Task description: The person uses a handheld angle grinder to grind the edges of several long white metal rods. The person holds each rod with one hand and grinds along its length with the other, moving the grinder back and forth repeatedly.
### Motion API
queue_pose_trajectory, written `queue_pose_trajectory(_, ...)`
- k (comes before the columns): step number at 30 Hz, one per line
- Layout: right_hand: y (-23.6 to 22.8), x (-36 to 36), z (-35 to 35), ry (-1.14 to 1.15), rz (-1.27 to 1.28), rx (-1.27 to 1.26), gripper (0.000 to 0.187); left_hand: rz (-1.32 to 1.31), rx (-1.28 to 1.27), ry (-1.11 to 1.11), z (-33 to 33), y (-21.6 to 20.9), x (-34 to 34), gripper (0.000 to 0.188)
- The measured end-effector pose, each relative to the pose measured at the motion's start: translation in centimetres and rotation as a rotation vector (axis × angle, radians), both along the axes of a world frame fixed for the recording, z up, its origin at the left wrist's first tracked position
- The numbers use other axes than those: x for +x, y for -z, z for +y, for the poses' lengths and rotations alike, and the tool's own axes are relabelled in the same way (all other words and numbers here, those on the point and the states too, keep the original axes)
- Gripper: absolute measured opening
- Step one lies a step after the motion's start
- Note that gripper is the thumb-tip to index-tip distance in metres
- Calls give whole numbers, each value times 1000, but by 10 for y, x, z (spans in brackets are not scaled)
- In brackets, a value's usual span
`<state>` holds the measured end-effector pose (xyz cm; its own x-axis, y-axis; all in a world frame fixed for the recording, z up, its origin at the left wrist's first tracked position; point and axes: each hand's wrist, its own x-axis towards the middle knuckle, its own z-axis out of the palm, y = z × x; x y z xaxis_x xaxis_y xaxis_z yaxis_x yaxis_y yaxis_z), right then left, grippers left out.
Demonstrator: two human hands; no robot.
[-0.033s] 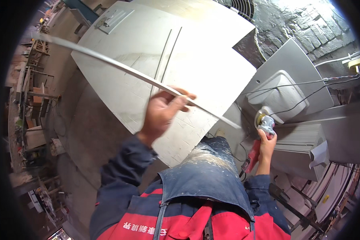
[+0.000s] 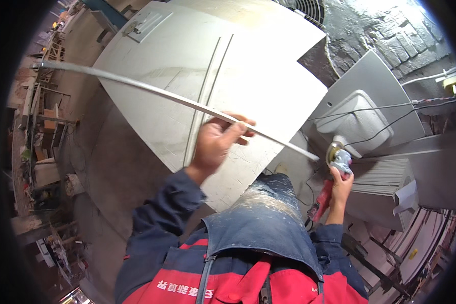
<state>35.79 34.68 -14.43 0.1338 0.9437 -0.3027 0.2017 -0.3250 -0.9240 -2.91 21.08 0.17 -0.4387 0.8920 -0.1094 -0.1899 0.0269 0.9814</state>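
My left hand is closed around a long, thin white strip, pinched between thumb and fingers. The strip slants above a large white board, with its far end past the board's left edge. Its near end reaches towards a handheld angle grinder with a red body, grey head and round disc. My right hand grips this grinder beside the board's right corner. The strip's tip is close to the disc; I cannot tell whether they touch. More thin strips seem to lie along the board.
At the right, a grey panel with a white moulded basin leans by a rough wall. Dark cords cross in front of it to a power socket. Stacked white panels stand below. A fan grille is at the top; cluttered shelving lines the left.
My left hand and the strip have shifted to the right, bringing the strip's near end closer to the grinder disc. The grinder has moved only slightly.
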Motion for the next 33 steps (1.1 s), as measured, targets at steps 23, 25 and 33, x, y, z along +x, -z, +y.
queue_pose_trajectory(23,-47,47,-37,32,105,31,55,-856,-524,-94,71,166,49,43)
queue_pose_trajectory(25,-49,41,-39,29,91,53,54,-705,-550,-17,59,154,39,40)
queue_pose_trajectory(33,-63,29,-46,-15,144,27,55,1403,-691,135,-84,111,-118,31)
